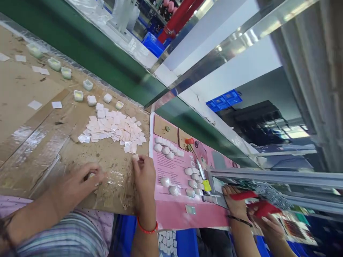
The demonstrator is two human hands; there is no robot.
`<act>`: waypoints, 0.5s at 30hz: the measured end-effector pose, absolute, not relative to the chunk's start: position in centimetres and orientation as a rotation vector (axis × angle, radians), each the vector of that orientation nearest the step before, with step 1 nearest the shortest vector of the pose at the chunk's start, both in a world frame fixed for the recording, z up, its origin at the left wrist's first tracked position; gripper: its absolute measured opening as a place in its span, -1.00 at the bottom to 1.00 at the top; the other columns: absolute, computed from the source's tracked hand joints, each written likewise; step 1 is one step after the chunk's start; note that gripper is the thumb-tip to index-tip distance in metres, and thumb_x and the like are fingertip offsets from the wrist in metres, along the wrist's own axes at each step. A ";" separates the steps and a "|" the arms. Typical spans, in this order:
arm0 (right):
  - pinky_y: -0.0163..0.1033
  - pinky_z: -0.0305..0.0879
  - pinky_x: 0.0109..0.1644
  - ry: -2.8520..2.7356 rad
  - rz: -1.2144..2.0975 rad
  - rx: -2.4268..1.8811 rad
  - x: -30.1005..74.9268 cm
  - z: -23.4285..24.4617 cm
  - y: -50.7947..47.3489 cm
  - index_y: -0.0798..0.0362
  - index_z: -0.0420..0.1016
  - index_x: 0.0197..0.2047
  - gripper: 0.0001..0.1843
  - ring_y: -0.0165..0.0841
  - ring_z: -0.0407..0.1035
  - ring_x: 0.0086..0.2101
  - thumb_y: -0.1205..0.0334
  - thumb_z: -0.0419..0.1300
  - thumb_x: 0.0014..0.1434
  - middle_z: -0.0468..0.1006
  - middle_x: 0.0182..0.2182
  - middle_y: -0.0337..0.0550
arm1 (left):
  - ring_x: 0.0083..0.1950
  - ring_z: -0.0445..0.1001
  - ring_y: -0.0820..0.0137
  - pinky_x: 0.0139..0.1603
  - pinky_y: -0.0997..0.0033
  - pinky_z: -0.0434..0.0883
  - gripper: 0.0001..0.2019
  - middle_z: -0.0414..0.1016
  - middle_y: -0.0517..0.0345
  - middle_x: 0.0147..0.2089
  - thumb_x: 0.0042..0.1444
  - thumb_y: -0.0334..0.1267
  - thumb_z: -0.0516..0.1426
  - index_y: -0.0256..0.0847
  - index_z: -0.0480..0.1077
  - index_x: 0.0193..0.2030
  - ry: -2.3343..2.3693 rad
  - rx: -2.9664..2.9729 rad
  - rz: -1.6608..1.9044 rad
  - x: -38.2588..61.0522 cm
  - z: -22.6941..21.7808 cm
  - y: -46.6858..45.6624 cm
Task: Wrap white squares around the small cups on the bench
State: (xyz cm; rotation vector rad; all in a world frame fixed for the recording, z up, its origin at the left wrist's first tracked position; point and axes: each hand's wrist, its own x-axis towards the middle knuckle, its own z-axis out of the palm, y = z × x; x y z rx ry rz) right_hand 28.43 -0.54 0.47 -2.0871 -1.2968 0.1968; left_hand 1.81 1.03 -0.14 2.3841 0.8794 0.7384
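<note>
Just beyond the right hand (144,178), white squares (114,128) lie heaped.

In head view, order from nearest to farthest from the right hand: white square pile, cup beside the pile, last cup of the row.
Right hand:
1. White square pile, ahead-left.
2. Cup beside the pile, beyond it.
3. Last cup of the row, far left.

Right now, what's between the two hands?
In the head view, only tape-patched cardboard lies between the left hand and the right hand.
</note>
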 end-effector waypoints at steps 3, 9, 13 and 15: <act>-0.08 0.52 -0.20 -1.201 0.234 -2.033 28.2 1.0 -2.0 0.00 0.56 -0.23 -0.64 -0.17 0.54 -0.31 -0.12 0.16 0.30 0.65 -0.32 -0.06 | 0.16 0.58 0.31 0.21 0.42 0.53 -0.69 0.48 0.09 0.17 0.59 -0.18 -0.10 -0.04 0.31 0.33 0.942 2.391 0.758 1.6 -0.3 1.3; -0.22 0.55 -0.29 -1.047 0.324 -1.920 25.3 2.0 -6.0 -0.04 0.62 -0.08 -0.66 -0.27 0.58 -0.34 -0.13 0.30 0.29 0.66 -0.32 -0.16 | 0.14 0.53 0.25 0.26 0.29 0.48 -0.70 0.61 0.12 0.05 0.56 -0.11 0.01 -0.11 0.40 0.27 0.939 2.443 0.841 0.7 -0.9 1.4; -0.30 0.56 -0.35 -0.782 0.706 -1.727 22.8 0.9 -8.5 -0.16 0.69 0.03 -0.69 -0.34 0.58 -0.37 -0.01 0.42 0.25 0.64 -0.30 -0.22 | 0.07 0.55 0.33 0.17 0.42 0.48 -0.76 0.64 0.18 0.01 0.55 -0.18 0.03 -0.12 0.42 0.20 0.831 2.473 0.858 1.4 -0.8 1.7; -0.36 0.55 -0.42 -0.677 0.880 -1.571 21.7 0.0 -9.1 -0.22 0.72 0.02 -0.69 -0.39 0.56 -0.45 0.01 0.47 0.21 0.62 -0.37 -0.29 | 0.07 0.55 0.35 0.17 0.45 0.48 -0.77 0.64 0.20 0.01 0.56 -0.19 0.01 -0.12 0.43 0.19 0.828 2.456 0.838 1.8 -0.4 1.8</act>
